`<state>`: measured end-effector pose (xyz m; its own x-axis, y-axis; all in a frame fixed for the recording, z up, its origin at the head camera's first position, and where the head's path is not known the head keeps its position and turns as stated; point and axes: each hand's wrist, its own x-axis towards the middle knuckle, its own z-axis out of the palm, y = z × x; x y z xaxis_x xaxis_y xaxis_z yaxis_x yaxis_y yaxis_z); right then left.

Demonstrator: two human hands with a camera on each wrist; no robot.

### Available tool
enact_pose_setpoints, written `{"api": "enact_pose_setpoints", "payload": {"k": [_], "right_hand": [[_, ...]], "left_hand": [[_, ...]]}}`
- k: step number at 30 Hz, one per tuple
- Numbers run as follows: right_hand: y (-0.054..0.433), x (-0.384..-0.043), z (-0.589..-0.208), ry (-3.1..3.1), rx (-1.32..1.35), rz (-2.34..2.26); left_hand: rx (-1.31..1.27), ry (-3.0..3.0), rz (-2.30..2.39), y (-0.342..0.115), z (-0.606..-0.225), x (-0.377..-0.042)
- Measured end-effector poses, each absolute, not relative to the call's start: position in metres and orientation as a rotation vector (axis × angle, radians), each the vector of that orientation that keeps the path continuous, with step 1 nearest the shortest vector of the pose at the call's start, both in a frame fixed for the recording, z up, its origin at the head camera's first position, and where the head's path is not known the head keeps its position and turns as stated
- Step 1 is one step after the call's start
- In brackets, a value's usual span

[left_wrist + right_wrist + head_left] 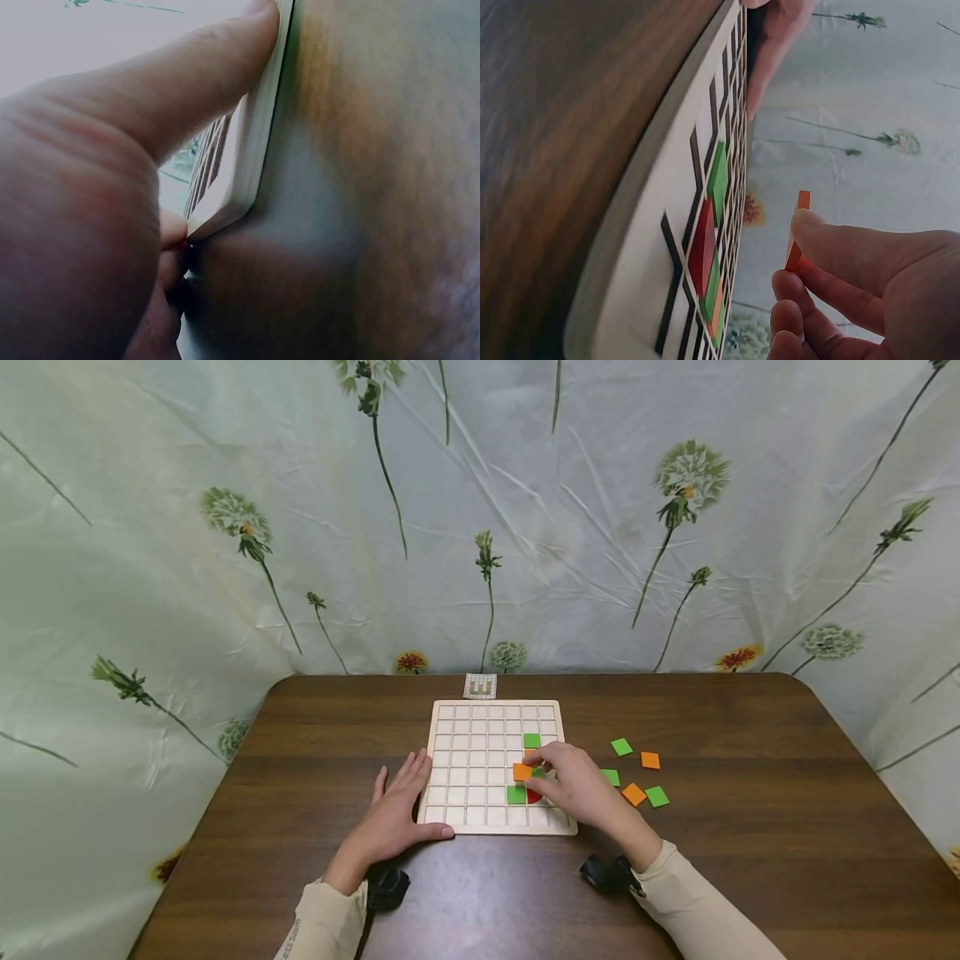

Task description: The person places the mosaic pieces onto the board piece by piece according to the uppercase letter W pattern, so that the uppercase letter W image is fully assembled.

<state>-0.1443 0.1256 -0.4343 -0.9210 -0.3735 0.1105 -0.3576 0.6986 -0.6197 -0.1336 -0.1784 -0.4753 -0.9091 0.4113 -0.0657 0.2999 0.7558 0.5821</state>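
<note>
A pale gridded board (468, 777) lies on the table. My left hand (393, 818) rests against its near left corner, with fingers stretched along the left side and the thumb on the front edge. Between thumb and fingertips, my right hand (581, 781) pinches an orange square tile (798, 232), raised over the right part of the board. Set in the grid near it are a green tile (516, 795), a red tile (702, 247) and another green tile (532, 741). The right hand partly covers the red one and further green and orange tiles.
Right of the board lie several loose tiles, among them a green tile (621, 747), an orange tile (650, 761) and a green tile (657, 797). A small patterned card (480, 686) sits behind the board at the table's (735, 752) far edge. Floral cloth (562, 527) hangs beyond.
</note>
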Motion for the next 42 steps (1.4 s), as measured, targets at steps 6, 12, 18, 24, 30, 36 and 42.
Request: {"api": "enact_pose_setpoints", "payload": {"k": [6,12,18,24,30,36,42], "right_hand": [[0.115,-0.143,-0.436,2.858,-0.665,-1.010],[0.106,-0.142,-0.436,2.878,-0.705,-0.950],[0.100,-0.144,-0.437,2.859,-0.746,-0.928],[0.095,-0.145,-0.442,2.845,-0.832,-0.905],[0.092,-0.143,-0.445,2.841,-0.854,-0.868],[0.090,-0.143,-0.447,2.861,-0.879,-0.829],[0.090,-0.144,-0.446,2.868,-0.891,-0.804]], "left_hand": [[0.561,2.768,0.859,-0.178,-0.475,-0.135],[0.560,2.763,0.848,-0.177,-0.473,-0.136],[0.562,2.766,0.845,-0.177,-0.473,-0.136],[0.559,2.765,0.854,-0.178,-0.474,-0.135],[0.561,2.765,0.853,-0.179,-0.475,-0.134],[0.559,2.764,0.855,-0.179,-0.476,-0.133],[0.562,2.761,0.857,-0.179,-0.476,-0.133]]}}
